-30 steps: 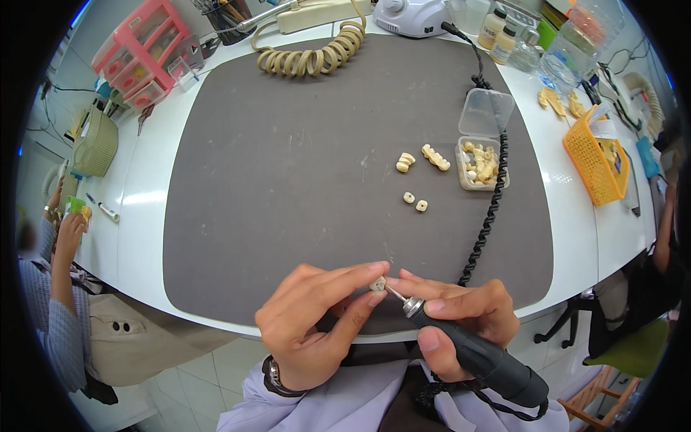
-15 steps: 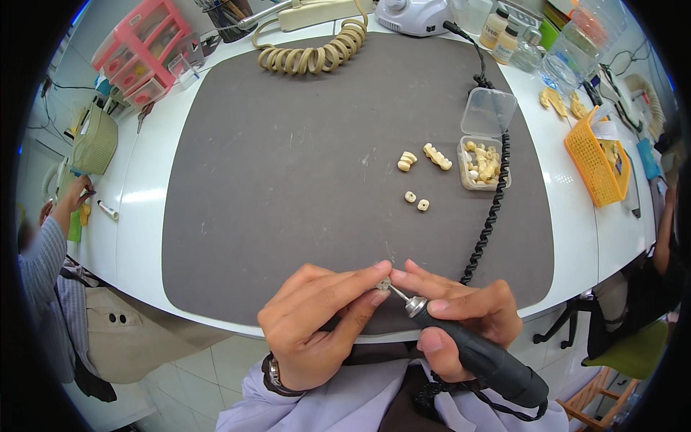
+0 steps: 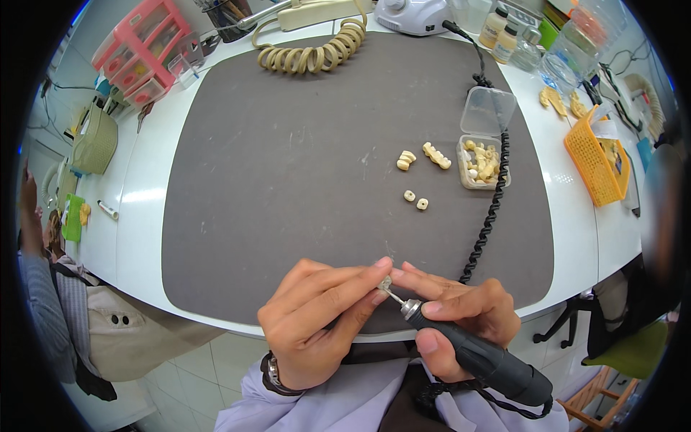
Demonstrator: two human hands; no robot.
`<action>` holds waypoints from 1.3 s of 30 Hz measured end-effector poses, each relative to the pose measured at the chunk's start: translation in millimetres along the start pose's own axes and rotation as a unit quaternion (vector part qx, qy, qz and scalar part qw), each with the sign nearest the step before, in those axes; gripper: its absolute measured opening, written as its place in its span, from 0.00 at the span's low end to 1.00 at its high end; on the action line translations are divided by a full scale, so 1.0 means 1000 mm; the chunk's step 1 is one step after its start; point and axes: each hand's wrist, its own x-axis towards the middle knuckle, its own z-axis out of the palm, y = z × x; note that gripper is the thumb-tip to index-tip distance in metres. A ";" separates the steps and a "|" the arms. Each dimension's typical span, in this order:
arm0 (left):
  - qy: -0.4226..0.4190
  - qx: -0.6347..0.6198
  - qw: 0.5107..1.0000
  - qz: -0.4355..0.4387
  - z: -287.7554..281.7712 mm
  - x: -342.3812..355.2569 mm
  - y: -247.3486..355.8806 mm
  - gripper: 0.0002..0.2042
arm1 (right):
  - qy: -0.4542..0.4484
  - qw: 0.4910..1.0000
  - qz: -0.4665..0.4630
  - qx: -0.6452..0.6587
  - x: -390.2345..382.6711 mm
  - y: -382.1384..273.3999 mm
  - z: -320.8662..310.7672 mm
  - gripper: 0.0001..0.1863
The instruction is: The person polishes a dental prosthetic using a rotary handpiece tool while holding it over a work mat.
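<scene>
My left hand (image 3: 317, 309) pinches a small greyish dental crown (image 3: 385, 283) between thumb and fingertips, near the front edge of the mat. Fingers partly cover the crown, so its full shape is hidden. My right hand (image 3: 471, 306) is closed round a black rotary handpiece (image 3: 489, 363) with a silver collar. Its thin bur (image 3: 393, 294) points left and meets the crown. The fingertips of both hands nearly touch above it. Farther off on the mat lie two single tooth crowns (image 3: 409, 196) and two joined-tooth pieces (image 3: 436, 156).
A clear box (image 3: 484, 164) of tooth pieces stands lid up at right, the handpiece's coiled black cord (image 3: 486, 234) crossing its side. Beyond are a yellow basket (image 3: 597, 162), bottles (image 3: 494, 27), a white control unit (image 3: 414, 16), a beige coiled hose (image 3: 313, 56) and pink drawers (image 3: 144, 50).
The handpiece and its bur have shifted slightly left, and the crown is tilted a little differently. A co-worker's hand at far left has drawn back from the table; someone at far right has moved.
</scene>
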 end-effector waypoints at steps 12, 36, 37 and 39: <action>0.003 0.012 1.000 0.026 0.001 -0.001 -0.001 0.20 | 0.011 0.999 0.015 0.033 -0.001 -0.002 -0.001 0.11; 0.000 0.064 0.997 0.035 0.003 -0.002 0.001 0.22 | 0.002 0.999 0.034 0.017 -0.001 -0.004 -0.003 0.11; 0.001 0.067 0.997 0.037 0.003 -0.002 0.002 0.22 | 0.004 0.999 0.034 0.016 -0.001 -0.004 -0.003 0.11; 0.005 0.072 0.997 0.040 0.004 -0.002 0.002 0.22 | 0.006 0.999 0.035 0.012 -0.001 -0.004 -0.003 0.10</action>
